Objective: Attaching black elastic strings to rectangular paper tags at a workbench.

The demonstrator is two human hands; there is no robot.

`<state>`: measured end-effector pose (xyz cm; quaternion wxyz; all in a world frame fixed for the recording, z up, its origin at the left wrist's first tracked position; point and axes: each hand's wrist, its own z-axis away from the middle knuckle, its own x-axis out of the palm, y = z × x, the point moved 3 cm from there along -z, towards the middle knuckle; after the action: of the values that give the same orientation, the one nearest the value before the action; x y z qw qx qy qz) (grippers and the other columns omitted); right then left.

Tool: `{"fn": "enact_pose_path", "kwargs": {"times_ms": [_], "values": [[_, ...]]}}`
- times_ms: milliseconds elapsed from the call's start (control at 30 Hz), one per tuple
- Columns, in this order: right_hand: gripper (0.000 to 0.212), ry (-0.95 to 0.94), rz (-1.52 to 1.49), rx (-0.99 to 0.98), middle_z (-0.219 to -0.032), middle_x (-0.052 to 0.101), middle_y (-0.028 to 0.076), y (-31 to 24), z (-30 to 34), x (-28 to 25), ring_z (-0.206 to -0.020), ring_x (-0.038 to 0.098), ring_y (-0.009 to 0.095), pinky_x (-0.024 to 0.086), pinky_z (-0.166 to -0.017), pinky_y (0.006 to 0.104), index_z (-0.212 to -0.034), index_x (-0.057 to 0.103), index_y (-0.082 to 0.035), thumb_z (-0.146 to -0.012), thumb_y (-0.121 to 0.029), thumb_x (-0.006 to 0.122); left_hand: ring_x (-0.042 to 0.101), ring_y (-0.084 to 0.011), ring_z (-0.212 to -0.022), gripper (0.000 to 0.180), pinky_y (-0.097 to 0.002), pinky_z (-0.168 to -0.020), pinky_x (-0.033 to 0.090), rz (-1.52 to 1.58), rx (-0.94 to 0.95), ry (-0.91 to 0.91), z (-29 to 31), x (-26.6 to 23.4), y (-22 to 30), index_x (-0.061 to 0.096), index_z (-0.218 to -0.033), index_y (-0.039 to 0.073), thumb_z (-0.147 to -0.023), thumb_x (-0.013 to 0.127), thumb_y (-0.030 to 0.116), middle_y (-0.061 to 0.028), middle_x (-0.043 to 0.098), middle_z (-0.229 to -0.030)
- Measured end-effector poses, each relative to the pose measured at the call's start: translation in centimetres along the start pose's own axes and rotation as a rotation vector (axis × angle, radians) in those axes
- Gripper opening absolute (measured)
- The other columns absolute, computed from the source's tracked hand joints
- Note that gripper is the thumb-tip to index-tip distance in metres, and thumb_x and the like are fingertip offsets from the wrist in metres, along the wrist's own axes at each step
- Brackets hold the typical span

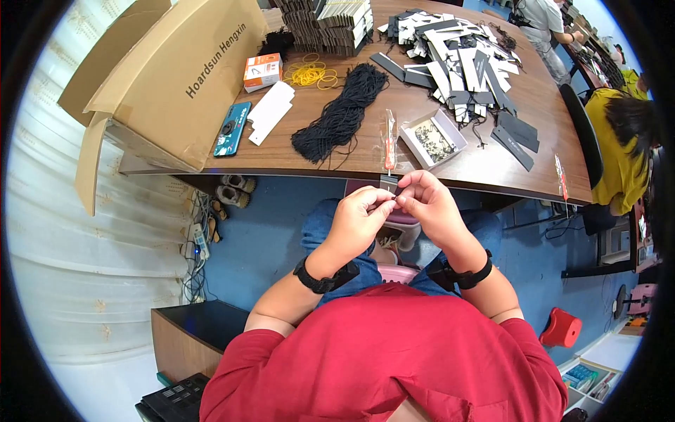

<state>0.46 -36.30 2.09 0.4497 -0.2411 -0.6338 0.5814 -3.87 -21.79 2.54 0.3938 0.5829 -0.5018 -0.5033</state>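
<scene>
Orange tool [389, 153] points lengthwise toward black tag [389, 181] between the hands [356, 219] [430, 211].

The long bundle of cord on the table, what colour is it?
The bundle of cord is black, in the head view, the only one here.

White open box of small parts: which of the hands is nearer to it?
Right. The right hand is just below the box; the left hand is farther below, to its left.

Reads clearly as two words of black lettering [215, 60] along the side of the large cardboard box [184, 98]; shows also as print on the flat blue packet [232, 132] and the small orange-and-white box [263, 72], too small to make out.
</scene>
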Motion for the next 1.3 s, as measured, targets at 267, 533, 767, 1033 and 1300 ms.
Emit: {"fn": "enact_pose_path", "kwargs": {"times_ms": [267, 533, 767, 1033, 1300], "values": [[0.011, 0.135, 1.121, -0.735, -0.07, 0.062, 0.009, -2.7, 1.4, 1.7, -0.065, 0.061, 0.025, 0.049, -0.058, 0.0337, -0.081, 0.061, -0.007, -0.072, -0.004, 0.065, 0.054, -0.0043, -0.07, 0.007, -0.0201, -0.063, 0.045, 0.02, -0.127, -0.047, 0.0, -0.7, -0.6, 0.062, -0.089, -0.001, -0.085, 0.06, 0.005, -0.001, 0.062, -0.078], [0.011, 0.167, 0.886, -0.524, -0.073, 0.063, 0.009, -2.9, 1.6, 2.0, -0.065, 0.063, 0.026, 0.05, -0.057, 0.0325, -0.08, 0.061, -0.006, -0.071, -0.005, 0.066, 0.053, -0.0035, -0.069, 0.008, -0.0198, -0.062, 0.044, 0.066, -0.199, -0.079, 0.0, -0.6, -0.9, 0.062, -0.087, -0.001, -0.086, 0.06, 0.007, 0.0, 0.062, -0.079], [0.009, 0.13, 1.008, -0.661, -0.075, 0.063, 0.011, -2.4, 1.3, 1.6, -0.067, 0.064, 0.025, 0.051, -0.058, 0.0303, -0.085, 0.059, -0.004, -0.077, -0.002, 0.063, 0.05, -0.0027, -0.062, 0.009, -0.0178, -0.055, 0.042, 0.122, -0.176, -0.067, 0.0, -0.6, -0.8, 0.061, -0.091, 0.0, -0.087, 0.06, 0.008, 0.0002, 0.06, -0.076], [0.03, 0.135, 0.381, -0.292, -0.091, 0.063, 0.011, -0.6, 1.2, 1.1, -0.073, 0.063, 0.017, 0.05, -0.061, 0.0277, -0.113, 0.046, 0.0, -0.085, 0.002, 0.054, 0.047, -0.0045, -0.054, 0.009, -0.0171, -0.049, 0.039, 0.426, -0.245, -0.009, 0.1, -1.0, -0.6, 0.06, -0.09, 0.0, -0.087, 0.059, 0.008, -0.0019, 0.058, -0.073], [0.013, -0.545, 0.085, 0.352, -0.096, 0.061, 0.005, 5.0, 1.4, 2.1, -0.068, 0.055, 0.008, 0.045, -0.059, 0.0208, -0.098, 0.057, 0.0, -0.088, -0.009, 0.057, 0.035, -0.0023, -0.047, 0.008, -0.0164, -0.041, 0.027, 0.711, -0.232, 0.14, -0.4, -3.0, -0.2, 0.059, -0.09, 0.0, -0.087, 0.056, 0.006, -0.001, 0.053, -0.068]]}}
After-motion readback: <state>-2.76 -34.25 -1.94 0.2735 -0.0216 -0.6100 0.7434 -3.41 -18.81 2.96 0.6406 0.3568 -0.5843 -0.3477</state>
